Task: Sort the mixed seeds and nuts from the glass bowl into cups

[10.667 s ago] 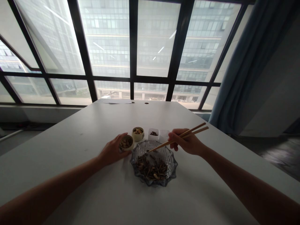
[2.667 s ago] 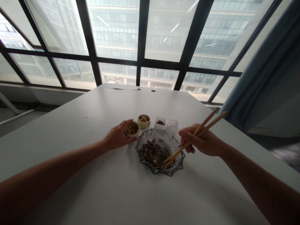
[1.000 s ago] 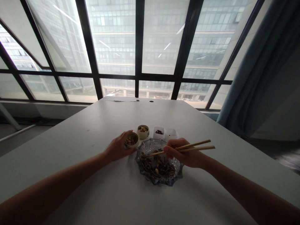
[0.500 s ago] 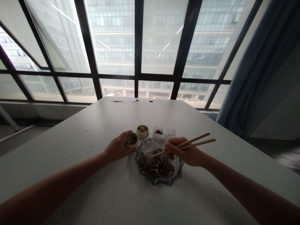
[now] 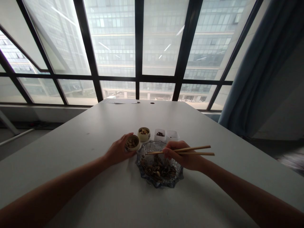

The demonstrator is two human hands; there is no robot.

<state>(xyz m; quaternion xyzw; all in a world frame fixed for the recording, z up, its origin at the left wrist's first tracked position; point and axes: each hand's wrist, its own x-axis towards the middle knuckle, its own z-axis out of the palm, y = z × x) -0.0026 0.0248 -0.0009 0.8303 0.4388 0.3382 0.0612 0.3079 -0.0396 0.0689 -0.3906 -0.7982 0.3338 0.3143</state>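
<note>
Head view: I look down a long white bench point(image 5: 114, 122) running toward a dark-framed window point(image 5: 162, 39).
Left hand point(image 5: 118, 149): fingers and thumb curled round a small round cream-coloured cup point(image 5: 138, 146) of brownish pieces, just beside the bowl's far left rim; I cannot tell whether its base rests on the bench.
Right hand point(image 5: 181, 154): pinching a pair of slim light-brown wooden chopsticks point(image 5: 196, 151), held nearly level, back ends spread slightly apart.
Chopstick tips: over the left part of the bowl, pointing toward the held cup; from my end they are too small to tell whether a piece sits between them.
Bowl: a clear scalloped glass bowl point(image 5: 158, 184) on the bench, holding a heap of dark striped seeds point(image 5: 154, 169) with a few paler pieces.
Behind the bowl: a second round cream-coloured cup point(image 5: 142, 138) with a dark mark and pale-brown pieces, then a translucent white square tub point(image 5: 159, 138) of dark pieces, then a matching tub point(image 5: 173, 140) just beside it.
Far right: I see a blue-grey cloth curtain point(image 5: 247, 82).
</note>
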